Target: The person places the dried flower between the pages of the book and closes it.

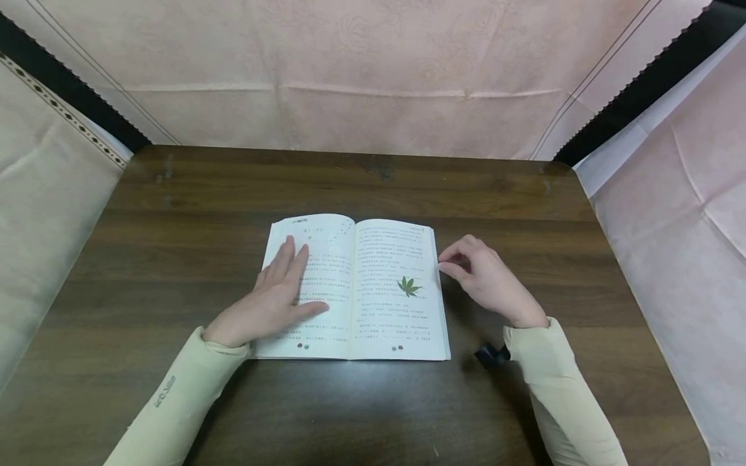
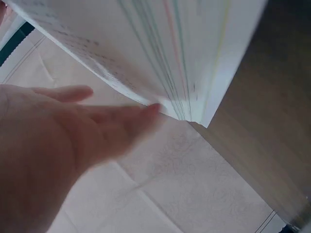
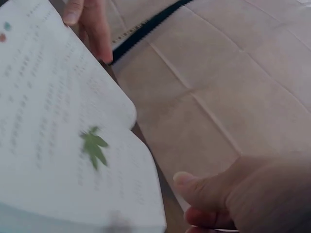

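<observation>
Plainly, the book (image 1: 353, 304) lies open on the surface (image 1: 373, 414), the left hand (image 1: 269, 309) spread across its left page (image 1: 335, 278). The right hand (image 1: 486, 278) curls at the edge of the right page (image 1: 379, 323); whether its grip pinches paper, I cannot tell. A hasty lift could crease that page or spill the leaf (image 1: 409, 287), if loose.

brn wood tbl (image 1: 350, 414) | pale pink cloth (image 1: 361, 58) bhd + both sides | blk strips (image 1: 64, 83) nr far crnrs
</observation>
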A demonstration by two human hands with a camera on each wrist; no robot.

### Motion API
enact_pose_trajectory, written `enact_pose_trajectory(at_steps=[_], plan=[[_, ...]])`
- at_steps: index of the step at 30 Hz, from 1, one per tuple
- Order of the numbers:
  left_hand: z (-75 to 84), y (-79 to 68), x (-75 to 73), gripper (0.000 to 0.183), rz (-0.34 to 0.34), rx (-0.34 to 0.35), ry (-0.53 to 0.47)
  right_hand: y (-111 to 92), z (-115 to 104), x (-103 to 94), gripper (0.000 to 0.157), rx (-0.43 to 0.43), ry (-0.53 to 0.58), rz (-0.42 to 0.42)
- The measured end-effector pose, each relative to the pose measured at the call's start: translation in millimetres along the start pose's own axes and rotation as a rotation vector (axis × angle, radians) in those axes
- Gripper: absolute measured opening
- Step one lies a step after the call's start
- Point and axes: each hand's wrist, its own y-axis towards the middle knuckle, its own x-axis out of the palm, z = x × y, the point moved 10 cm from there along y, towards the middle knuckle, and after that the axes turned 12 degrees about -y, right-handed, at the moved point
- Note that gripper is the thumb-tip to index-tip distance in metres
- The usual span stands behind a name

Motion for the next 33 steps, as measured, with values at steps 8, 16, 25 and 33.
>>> enact_pose_trajectory(at_steps=[8,16,25,33], plan=[[-3.6,-2.0,4.2,0.114,-0.032,-0.068,-0.042,-12,38,-25.7,0.018,0.101,-0.057,0.063],[1.8,0.2,2.8,0.115,-0.021,-0.038,-0.009,-13,57,-8.3,0.025,0.108,-0.097,-0.007],[3.2,0.4,3.4,0.114,-0.032,-0.039,0.004,-11,58,4.3,0.020,0.102,-0.112,-0.018],[6.2,3.6,2.5,0.116,-0.020,-0.018,0.014,-12,60,5.6,0.024,0.119,-0.106,-0.029]])
